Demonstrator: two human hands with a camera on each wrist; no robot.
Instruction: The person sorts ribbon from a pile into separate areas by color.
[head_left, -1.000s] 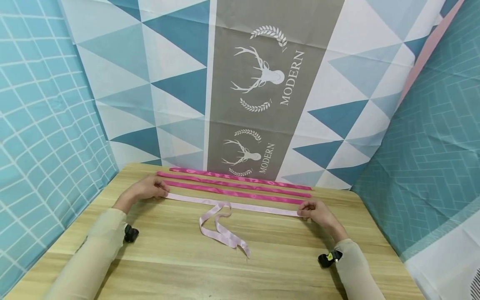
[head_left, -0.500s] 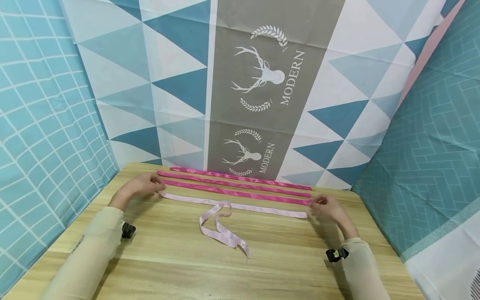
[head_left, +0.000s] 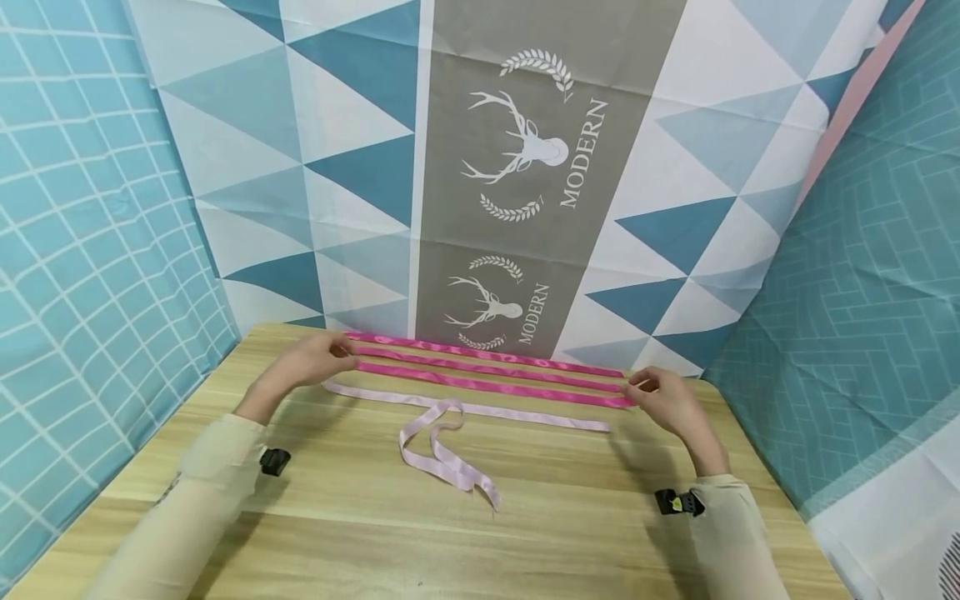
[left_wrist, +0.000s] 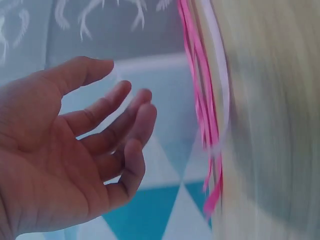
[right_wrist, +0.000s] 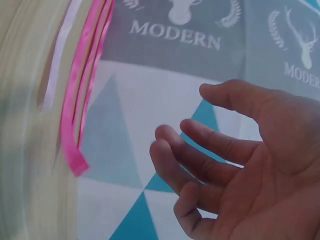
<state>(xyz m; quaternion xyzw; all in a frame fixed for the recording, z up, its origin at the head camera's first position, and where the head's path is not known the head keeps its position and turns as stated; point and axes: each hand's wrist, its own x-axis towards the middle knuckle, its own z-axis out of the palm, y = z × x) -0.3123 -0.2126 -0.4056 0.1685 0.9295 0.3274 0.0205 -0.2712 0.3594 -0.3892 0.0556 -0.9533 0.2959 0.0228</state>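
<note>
Three bright pink satin ribbons (head_left: 487,385) lie side by side across the back of the wooden table. In front of them runs a straight pale pink ribbon (head_left: 540,417), with a loosely looped pale pink length (head_left: 447,472) at its middle. My left hand (head_left: 315,360) hovers by the left ends of the pink ribbons, overlapping them in the head view. My right hand (head_left: 666,404) is at their right ends. In the left wrist view the left hand (left_wrist: 70,145) has loosely bent fingers holding nothing. The right hand (right_wrist: 250,165) looks the same in its own wrist view, apart from the ribbons.
A patterned cloth backdrop (head_left: 360,183) with triangles and deer prints rises behind the table's back edge. Blue tiled sheeting (head_left: 90,233) stands at the left, and teal sheeting (head_left: 870,275) at the right. The wooden table (head_left: 480,550) extends toward me in front of the ribbons.
Both hands have let go of the pale pink ribbon's ends and moved farther back to the bright pink ribbons' ends. The right hand also shifted right. The pale ribbon stays lying on the table.
</note>
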